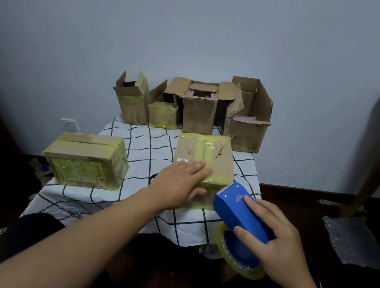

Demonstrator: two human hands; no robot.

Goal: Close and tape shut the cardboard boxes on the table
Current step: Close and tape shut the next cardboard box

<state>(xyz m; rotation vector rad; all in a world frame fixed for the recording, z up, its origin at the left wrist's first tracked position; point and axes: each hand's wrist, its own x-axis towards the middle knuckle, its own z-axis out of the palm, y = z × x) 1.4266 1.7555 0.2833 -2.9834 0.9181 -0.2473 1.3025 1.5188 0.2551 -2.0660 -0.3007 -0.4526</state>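
Six cardboard boxes sit on our counter (108, 195): four open boxes (198, 110) along the far edge, one taped box (87, 160) at the left edge. Our left hand (178, 183) presses flat, fingers spread, on the closed box (205, 164) near the right edge. Our right hand (275, 245) grips the blue tape dispenser (240, 212) at that box's near corner.

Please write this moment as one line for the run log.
left hand: flat on closed box | right hand: grips tape dispenser at box edge | back boxes: open
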